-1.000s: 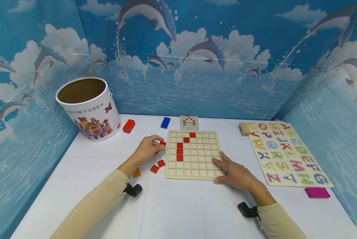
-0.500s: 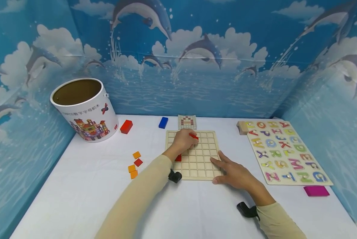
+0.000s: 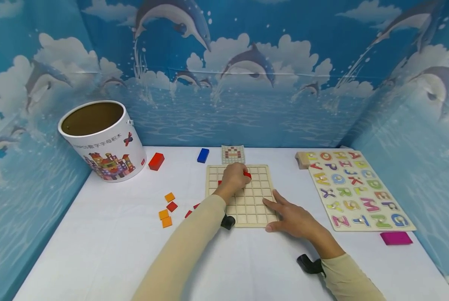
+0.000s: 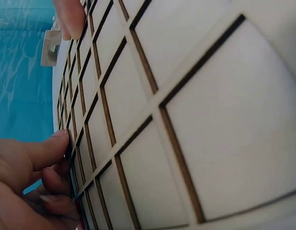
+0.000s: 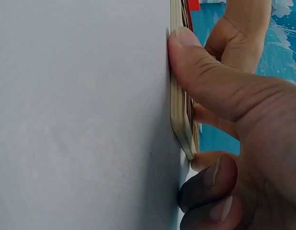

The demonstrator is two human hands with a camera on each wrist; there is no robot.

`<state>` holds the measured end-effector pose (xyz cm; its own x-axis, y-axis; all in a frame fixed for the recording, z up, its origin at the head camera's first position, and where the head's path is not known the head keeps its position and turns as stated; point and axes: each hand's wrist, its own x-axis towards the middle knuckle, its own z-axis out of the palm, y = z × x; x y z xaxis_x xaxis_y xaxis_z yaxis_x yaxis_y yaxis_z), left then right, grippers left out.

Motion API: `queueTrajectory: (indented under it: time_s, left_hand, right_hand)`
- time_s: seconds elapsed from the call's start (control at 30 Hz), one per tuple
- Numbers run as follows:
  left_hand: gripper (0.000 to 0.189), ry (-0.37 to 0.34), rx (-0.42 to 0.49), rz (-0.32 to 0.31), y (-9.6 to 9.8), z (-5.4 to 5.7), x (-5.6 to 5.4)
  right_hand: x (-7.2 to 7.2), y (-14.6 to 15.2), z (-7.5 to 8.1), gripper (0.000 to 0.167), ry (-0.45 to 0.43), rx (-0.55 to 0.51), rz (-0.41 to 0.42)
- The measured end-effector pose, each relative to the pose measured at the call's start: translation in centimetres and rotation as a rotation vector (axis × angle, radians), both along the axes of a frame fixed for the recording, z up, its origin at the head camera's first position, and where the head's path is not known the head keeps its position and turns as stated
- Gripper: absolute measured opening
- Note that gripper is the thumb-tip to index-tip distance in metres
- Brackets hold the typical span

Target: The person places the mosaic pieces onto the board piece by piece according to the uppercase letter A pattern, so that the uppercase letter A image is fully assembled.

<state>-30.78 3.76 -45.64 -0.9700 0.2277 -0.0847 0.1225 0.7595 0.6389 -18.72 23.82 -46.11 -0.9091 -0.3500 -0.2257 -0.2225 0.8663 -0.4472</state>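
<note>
A wooden grid board [image 3: 260, 184] lies on the white table. Over its upper part, my left hand [image 3: 233, 177] pinches a small red square tile [image 3: 247, 175] at a cell in the second row from the back. In the left wrist view, the thumb and fingers [image 4: 50, 148] come down close on the grid. Another red tile [image 3: 219, 182] peeks out beside the left hand, which hides part of the board. My right hand [image 3: 294, 217] rests spread at the board's front right corner. In the right wrist view, its thumb [image 5: 200, 60] presses against the board's edge.
Orange tiles [image 3: 163, 214] and red tiles [image 3: 172, 206] lie left of the board, some partly behind the sleeve. Behind it are a patterned card [image 3: 233, 154] and a blue block [image 3: 203, 155]. A bucket [image 3: 108, 154] stands at left, a letter board [image 3: 360, 192] at right.
My left hand has moved right from beside the board to over its upper middle, carrying the red tile, then shifted slightly further right. The right hand keeps its place on the board.
</note>
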Motion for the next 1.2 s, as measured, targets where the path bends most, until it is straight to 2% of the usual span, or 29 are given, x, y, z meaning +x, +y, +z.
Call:
queueTrajectory:
  time_s: [0.13,0.27,0.47,0.57,0.7,0.87,0.97,1.03,1.07,1.2]
  left_hand:
    - [0.030,0.008,-0.014,-0.009,-0.1,0.1,0.3]
    - [0.037,-0.006,0.025,-0.006,-0.6,0.4,0.3]
    - [0.032,-0.042,0.093,0.022,-3.0,1.2,0.0]
    - [0.032,-0.051,0.142,0.019,-5.2,2.3,0.0]
    - [0.033,-0.074,0.242,0.026,-9.5,4.9,-0.2]
    - [0.032,-0.103,0.388,0.105,-15.7,8.3,-0.2]
    - [0.034,-0.100,0.398,0.146,-18.6,9.3,0.5]
    - [0.036,-0.121,0.368,0.156,-19.9,9.0,1.4]
    - [0.037,-0.137,0.343,0.157,-20.3,8.5,1.9]
    - [0.041,-0.220,0.234,0.129,-20.8,5.1,4.9]
  right_hand:
    - [0.0,0.0,0.0,0.090,-0.001,0.005,0.005]
    - [-0.2,0.1,0.0,0.089,0.010,0.005,0.011]
    - [-0.3,-0.1,-0.1,0.090,-0.011,-0.008,0.011]
    - [-0.2,-0.1,-0.1,0.091,-0.017,0.005,0.010]
    - [-0.2,0.1,0.0,0.090,0.002,0.002,0.024]
    - [-0.3,0.6,-0.1,0.089,0.026,-0.014,0.043]
    - [-0.4,0.7,-0.2,0.090,0.026,-0.017,0.047]
    - [-0.4,0.7,-0.3,0.090,0.021,-0.022,0.043]
    - [-0.4,0.7,-0.3,0.090,0.020,-0.022,0.042]
    - [-0.3,0.4,-0.4,0.089,0.017,-0.032,0.039]
